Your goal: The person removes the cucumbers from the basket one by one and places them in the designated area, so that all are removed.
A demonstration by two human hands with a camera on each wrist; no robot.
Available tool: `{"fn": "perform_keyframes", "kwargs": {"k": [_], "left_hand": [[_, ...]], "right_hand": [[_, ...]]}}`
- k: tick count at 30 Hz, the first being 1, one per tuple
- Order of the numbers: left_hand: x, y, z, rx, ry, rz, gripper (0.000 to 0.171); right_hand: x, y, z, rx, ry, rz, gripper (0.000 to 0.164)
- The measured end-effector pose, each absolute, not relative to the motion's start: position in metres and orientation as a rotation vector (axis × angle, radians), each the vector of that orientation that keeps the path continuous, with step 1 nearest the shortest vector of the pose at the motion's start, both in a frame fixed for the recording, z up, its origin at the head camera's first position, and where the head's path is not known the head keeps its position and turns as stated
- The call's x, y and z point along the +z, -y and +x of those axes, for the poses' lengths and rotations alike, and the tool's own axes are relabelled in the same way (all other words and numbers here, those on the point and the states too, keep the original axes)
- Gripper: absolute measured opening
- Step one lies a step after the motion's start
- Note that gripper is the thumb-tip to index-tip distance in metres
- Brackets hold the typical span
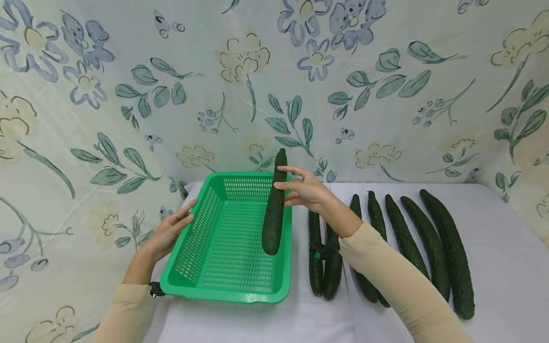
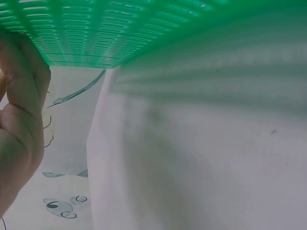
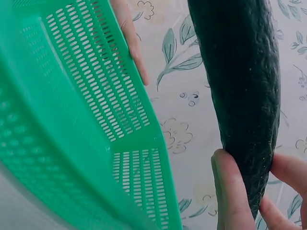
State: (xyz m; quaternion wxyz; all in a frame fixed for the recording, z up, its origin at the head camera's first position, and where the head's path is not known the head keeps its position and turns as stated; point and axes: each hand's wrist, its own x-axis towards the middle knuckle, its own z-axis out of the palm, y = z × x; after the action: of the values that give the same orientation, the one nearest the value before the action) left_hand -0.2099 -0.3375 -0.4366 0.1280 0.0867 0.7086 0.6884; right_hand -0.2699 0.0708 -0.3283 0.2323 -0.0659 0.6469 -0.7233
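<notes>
In the head view, a dark green cucumber [image 1: 272, 216] stands near upright over the right part of a green plastic basket [image 1: 240, 296]. My right hand [image 1: 306, 190] pinches it around its upper, narrower part. The right wrist view shows thumb and fingertips [image 3: 232, 191] on either side of the cucumber [image 3: 240, 81]. My left hand [image 1: 167, 233] rests against the outside of the basket's left wall with its fingers extended. In the left wrist view, that hand [image 2: 21, 110] lies beside the slotted basket [image 2: 158, 24]; its fingertips are hidden there.
Several cucumbers [image 1: 429, 243] lie side by side on the white-covered table [image 1: 493, 247] to the right, partly hidden by my right sleeve [image 1: 399, 286]. Two more cucumbers [image 1: 315, 271] lie closer to the basket. Behind the table hangs a floral cloth [image 1: 317, 95].
</notes>
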Motion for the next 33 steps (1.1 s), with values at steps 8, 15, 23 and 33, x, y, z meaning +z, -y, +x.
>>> {"fn": "perform_keyframes", "kwargs": {"k": [8, 15, 23, 33], "left_hand": [[-0.438, 0.338, -0.21, 1.998, -2.078, 0.24, 0.058], [-0.438, 0.338, -0.21, 2.002, -2.07, 0.264, 0.058], [-0.437, 0.338, -0.211, 2.002, -2.064, 0.268, 0.058], [-0.438, 0.337, -0.21, 2.008, -2.067, 0.236, 0.058]], "right_hand": [[-0.34, -0.1, -0.266, -2.008, -1.808, -0.141, 0.064], [-0.347, -0.12, -0.263, -1.991, -1.85, -0.125, 0.066], [-0.356, -0.14, -0.263, -1.981, -1.883, -0.122, 0.067], [-0.366, -0.171, -0.258, -1.955, -1.924, -0.112, 0.069]]}}
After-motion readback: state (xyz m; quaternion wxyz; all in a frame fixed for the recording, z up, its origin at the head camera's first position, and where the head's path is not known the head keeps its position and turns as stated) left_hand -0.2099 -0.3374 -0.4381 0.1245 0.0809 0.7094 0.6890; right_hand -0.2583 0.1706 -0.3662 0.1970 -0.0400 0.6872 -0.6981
